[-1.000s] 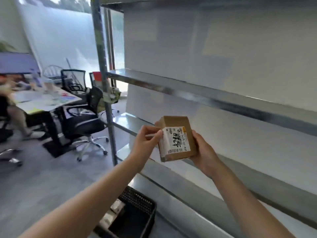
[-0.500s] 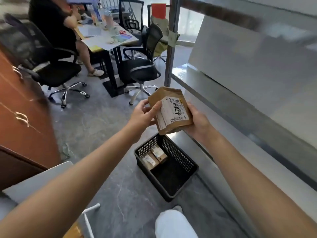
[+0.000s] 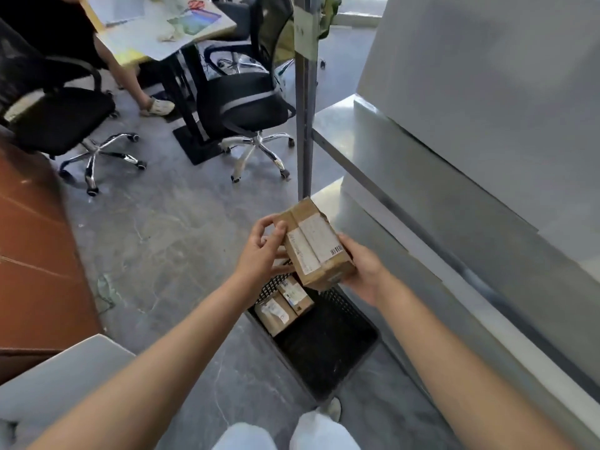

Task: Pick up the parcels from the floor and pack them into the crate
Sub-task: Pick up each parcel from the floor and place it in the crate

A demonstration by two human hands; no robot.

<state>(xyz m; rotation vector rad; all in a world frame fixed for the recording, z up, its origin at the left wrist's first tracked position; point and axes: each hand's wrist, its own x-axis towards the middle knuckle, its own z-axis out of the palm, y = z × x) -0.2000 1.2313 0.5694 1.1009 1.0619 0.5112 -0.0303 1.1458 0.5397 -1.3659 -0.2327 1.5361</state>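
both hands hold one brown cardboard parcel (image 3: 316, 245) in the air, above the far end of the black crate (image 3: 373, 334) that sits on the floor beside the metal rack (image 3: 422, 196). right hand (image 3: 363, 271) cups the parcel's near right end from beneath, fingers wrapped under it. left hand (image 3: 263, 251) meets the left end with curled fingers and the thumb laid on the upper edge, a light pinch more than a full clasp.

the parcel is a small taped box with two white labels on top, tilted with its far end higher. it looks stiff and keeps its corners, so it should bear a firm squeeze across its ends, and from the easy way it is carried i judge it light. the tape and labels are likely slicker than the bare card, so the plain cardboard ends and the underside are the better places to grip.

two packed parcels (image 3: 279, 306) lie side by side at the crate's far left end. the rest of its dark bottom shows bare, room enough to set this one flat beside them.
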